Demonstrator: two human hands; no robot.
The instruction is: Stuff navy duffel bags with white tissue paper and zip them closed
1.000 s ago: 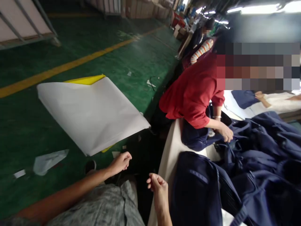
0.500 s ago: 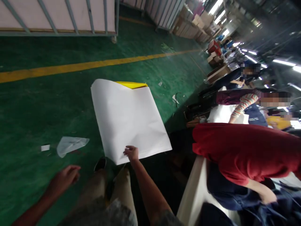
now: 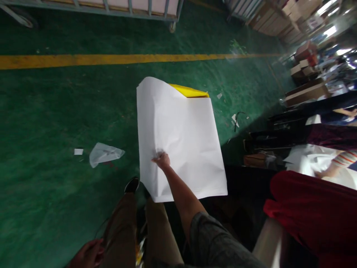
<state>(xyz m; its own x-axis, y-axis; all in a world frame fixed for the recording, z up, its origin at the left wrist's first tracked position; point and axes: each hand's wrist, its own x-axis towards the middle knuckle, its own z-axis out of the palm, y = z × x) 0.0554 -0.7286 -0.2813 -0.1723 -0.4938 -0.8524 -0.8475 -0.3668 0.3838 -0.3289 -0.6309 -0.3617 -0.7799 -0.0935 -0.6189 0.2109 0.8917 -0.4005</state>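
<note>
Probably light and bendable; take large, white, rectangular paper-like sheet (image 3: 188, 137) by edge left of right hand (image 3: 163, 160); cannot tell if grasping.

We are looking from a single camera worn on the person's head, facing forward and steeply down. The person's legs (image 3: 163, 230) and right sleeve (image 3: 212, 234) are coming in close to us from the bottom edge, while a white sheet (image 3: 186, 130) is showing farther off, near the middle. We are taking in the green floor (image 3: 55, 108) widely, with a cart (image 3: 139, 6) being cut by the top edge. Toward the right, we are viewing boxes (image 3: 266, 20) aslant, and a red shirt (image 3: 315, 212) is running past the edge.
</note>
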